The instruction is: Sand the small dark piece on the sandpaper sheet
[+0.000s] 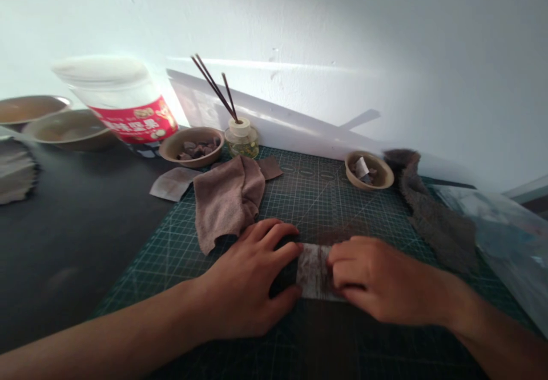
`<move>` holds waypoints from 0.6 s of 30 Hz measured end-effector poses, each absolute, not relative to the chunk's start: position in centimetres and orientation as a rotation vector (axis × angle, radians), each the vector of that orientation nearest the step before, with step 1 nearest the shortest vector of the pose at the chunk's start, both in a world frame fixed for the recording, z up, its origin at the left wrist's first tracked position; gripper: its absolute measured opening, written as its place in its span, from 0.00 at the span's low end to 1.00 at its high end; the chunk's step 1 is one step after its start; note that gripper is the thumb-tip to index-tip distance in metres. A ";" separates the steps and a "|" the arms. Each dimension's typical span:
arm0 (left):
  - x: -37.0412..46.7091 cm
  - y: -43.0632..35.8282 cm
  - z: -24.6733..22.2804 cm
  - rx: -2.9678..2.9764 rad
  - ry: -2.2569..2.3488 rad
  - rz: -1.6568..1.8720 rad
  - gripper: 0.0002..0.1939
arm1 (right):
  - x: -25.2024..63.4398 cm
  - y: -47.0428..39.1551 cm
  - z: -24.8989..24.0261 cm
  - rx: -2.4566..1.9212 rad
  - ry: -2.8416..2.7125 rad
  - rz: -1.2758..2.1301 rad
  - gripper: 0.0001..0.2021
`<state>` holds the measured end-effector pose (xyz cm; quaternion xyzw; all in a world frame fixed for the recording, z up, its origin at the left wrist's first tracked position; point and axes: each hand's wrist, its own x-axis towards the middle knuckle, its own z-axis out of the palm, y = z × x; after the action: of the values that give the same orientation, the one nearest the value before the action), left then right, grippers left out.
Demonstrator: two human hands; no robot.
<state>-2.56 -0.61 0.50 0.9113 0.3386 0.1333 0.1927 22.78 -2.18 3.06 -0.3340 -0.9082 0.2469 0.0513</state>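
A whitish-grey rectangular piece with dark streaks [309,271] lies flat on the green cutting mat [295,197]. I cannot tell if it is cloth, leather or paper. At its left edge, my left hand [250,277] rests with fingers and thumb apart, their tips touching the corners. My right hand [372,280] is closed over its right part, fingers curled together. Whatever those fingers hold is hidden, and the area around them is slightly blurred. Just beyond my left hand lies a crumpled brownish-pink cloth [225,197].
Behind stand a bowl of dark scraps [192,160], a reed diffuser [242,140] and a red-labelled tub [137,117]. Toward the right are a small bowl [369,185], a dark grey cloth [443,226] and clear plastic [509,226]. Further bowls [71,132] sit left, near the white wall [299,37].
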 end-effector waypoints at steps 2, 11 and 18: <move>-2.6 -0.6 0.5 2.554 0.944 0.373 0.21 | 22.5 -2.3 2.9 -0.956 -2.754 0.698 0.08; -2.6 -0.7 0.5 2.553 0.942 0.371 0.22 | 22.6 -2.1 3.0 -1.009 -2.745 0.717 0.08; -2.5 -0.6 0.5 2.551 0.947 0.375 0.23 | 22.7 -2.2 3.0 -1.197 -2.647 0.657 0.08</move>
<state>-2.55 -0.57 0.48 0.9106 0.3381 0.1338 0.1963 22.74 -2.17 2.99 -0.4006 -0.8857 0.2199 0.0812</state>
